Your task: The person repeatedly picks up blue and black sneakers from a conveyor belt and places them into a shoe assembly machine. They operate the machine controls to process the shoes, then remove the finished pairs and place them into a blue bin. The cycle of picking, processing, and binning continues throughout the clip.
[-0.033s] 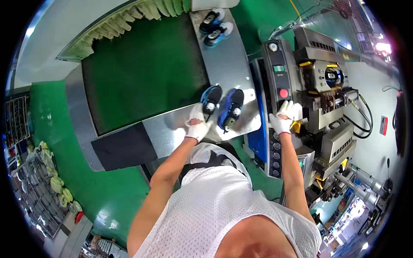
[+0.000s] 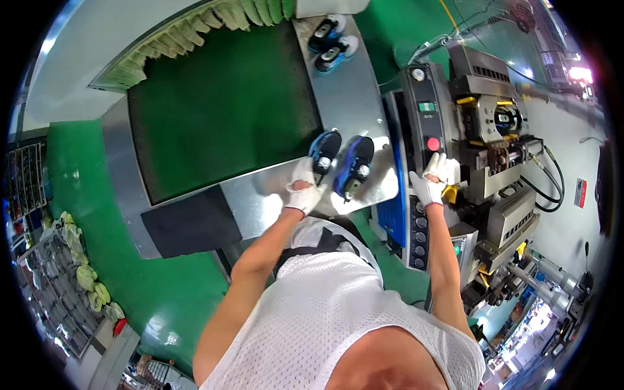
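Two black shoes with blue soles rest on a shiny metal ledge in front of me: a left shoe (image 2: 327, 147) and a right shoe (image 2: 356, 162). My left hand (image 2: 304, 188), in a white glove with bared fingertips, is closed round the heel end of the left shoe. On the control panel (image 2: 424, 123) of the machine to my right lies my right hand (image 2: 431, 182), gloved the same way. Its fingers are spread, just below a red push button (image 2: 433, 144), and nothing shows in them.
Another pair of shoes (image 2: 335, 44) sits at the ledge's far end. Left of it runs a dark green conveyor belt (image 2: 221, 117) under a fringed opening (image 2: 195, 32). A black mat (image 2: 190, 222) covers part of the near frame. Metal clamping units (image 2: 497, 120) stand at right.
The whole view has shifted slightly, so the scene sits a little further right. Both hands keep their places at the shoe and the panel.
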Action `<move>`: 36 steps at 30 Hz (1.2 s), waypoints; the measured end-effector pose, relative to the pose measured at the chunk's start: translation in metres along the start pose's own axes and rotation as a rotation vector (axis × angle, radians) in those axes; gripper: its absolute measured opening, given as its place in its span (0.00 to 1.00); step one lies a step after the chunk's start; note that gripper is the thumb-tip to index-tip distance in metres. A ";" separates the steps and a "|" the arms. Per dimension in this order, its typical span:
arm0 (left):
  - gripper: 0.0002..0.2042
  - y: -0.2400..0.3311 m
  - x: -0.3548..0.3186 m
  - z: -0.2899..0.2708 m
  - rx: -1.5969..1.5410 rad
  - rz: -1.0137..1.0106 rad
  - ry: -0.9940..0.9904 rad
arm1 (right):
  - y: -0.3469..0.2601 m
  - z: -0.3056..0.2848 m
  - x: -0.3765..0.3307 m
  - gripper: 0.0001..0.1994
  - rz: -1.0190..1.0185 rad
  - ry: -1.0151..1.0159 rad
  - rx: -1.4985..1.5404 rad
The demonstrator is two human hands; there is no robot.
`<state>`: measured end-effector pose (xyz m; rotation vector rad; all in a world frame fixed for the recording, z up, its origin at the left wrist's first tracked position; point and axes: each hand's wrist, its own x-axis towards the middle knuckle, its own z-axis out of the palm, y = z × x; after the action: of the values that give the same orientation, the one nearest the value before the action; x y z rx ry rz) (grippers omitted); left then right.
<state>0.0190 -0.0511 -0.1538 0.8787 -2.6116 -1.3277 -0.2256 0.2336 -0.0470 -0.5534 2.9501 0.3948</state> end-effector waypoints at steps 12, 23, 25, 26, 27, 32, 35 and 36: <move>0.42 -0.009 0.039 -0.039 -0.192 -0.220 -0.318 | -0.219 0.065 -0.070 0.42 0.581 -0.043 1.010; 0.39 0.105 0.037 -0.008 0.047 0.110 -0.807 | -0.134 -0.022 -0.193 0.14 1.136 0.078 2.001; 0.38 0.149 0.005 -0.003 0.153 0.176 -0.925 | -0.112 -0.034 -0.249 0.14 1.219 0.172 2.161; 0.38 0.169 -0.020 0.010 0.226 0.196 -1.003 | -0.100 -0.030 -0.282 0.14 1.243 0.326 2.201; 0.37 0.169 -0.037 0.018 0.292 0.292 -1.028 | -0.096 -0.043 -0.309 0.16 1.327 0.436 2.178; 0.39 0.224 -0.140 0.060 0.060 0.694 -1.409 | -0.095 -0.061 -0.443 0.25 1.800 0.840 2.013; 0.38 0.259 -0.238 0.067 0.171 0.843 -1.587 | -0.108 -0.077 -0.532 0.22 1.820 1.457 1.945; 0.38 0.266 -0.269 0.071 0.233 0.929 -1.589 | -0.114 -0.070 -0.559 0.22 1.862 1.625 1.862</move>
<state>0.0998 0.2632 0.0531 -2.0326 -3.0688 -1.5578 0.3302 0.3015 0.0826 -1.3356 -0.5891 1.5715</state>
